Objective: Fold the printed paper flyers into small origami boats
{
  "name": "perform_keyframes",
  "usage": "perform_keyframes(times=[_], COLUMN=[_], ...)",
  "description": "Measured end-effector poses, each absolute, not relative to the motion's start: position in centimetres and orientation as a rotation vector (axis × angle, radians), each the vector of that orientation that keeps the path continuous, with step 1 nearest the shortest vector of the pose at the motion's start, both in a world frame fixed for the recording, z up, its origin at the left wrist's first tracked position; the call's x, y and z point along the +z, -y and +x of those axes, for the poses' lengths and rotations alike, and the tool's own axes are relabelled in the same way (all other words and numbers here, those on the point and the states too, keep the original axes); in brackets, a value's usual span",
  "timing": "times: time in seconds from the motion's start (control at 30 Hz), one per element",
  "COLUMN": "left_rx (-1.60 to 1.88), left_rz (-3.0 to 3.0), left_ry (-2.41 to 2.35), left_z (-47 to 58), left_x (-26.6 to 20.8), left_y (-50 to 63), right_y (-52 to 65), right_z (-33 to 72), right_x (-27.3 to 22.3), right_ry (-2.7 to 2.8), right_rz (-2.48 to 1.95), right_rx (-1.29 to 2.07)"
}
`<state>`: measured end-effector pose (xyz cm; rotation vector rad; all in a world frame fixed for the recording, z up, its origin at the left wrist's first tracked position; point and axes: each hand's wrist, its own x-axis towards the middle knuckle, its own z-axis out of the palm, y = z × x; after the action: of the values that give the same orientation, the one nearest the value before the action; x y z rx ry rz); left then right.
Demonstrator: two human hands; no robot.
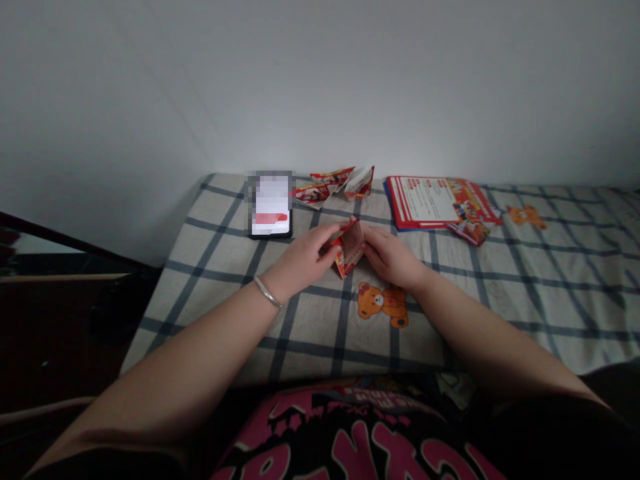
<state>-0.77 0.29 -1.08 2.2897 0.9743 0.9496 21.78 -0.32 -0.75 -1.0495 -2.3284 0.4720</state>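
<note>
One left hand (311,257) and one right hand (395,259) are holding one folded card (351,247).
Three other folded cards (314,194) are sitting beyond it, bringing the folded ones to four. One bracelet (268,292) is showing. One phone (273,203) is lying on one checked cloth (310,330), where two printed bears (383,305) are appearing. One stack of printed sheets (425,200) is resting there too, its sheets overlapping too closely for counting, and one smaller card (470,233) is poking out from under it.

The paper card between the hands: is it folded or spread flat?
Folded: the card shows two panels meeting at an angle.
</note>
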Motion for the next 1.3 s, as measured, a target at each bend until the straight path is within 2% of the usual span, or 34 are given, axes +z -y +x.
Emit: perform_keyframes(times=[0.7,1.0,1.3], left_rx=[0.745,0.494,0.501], left_rz=[2.553,2.856,2.901], left_ry=[-0.942,-0.949,-0.86], left_z=[-2.0,-2.4,-2.5], left_x=[-0.9,0.3,0.1], left_y=[-1.0,-0.7,-0.9], right_y=[-0.6,-0.3,-0.2], right_z=[23.6,23.8,23.5], right_x=[-1.2,-0.3,0.3], right_ry=[2.355,2.542,2.58], right_rz=[-0.937,-0.932,-0.923], right_rx=[0.298,0.175,0.146])
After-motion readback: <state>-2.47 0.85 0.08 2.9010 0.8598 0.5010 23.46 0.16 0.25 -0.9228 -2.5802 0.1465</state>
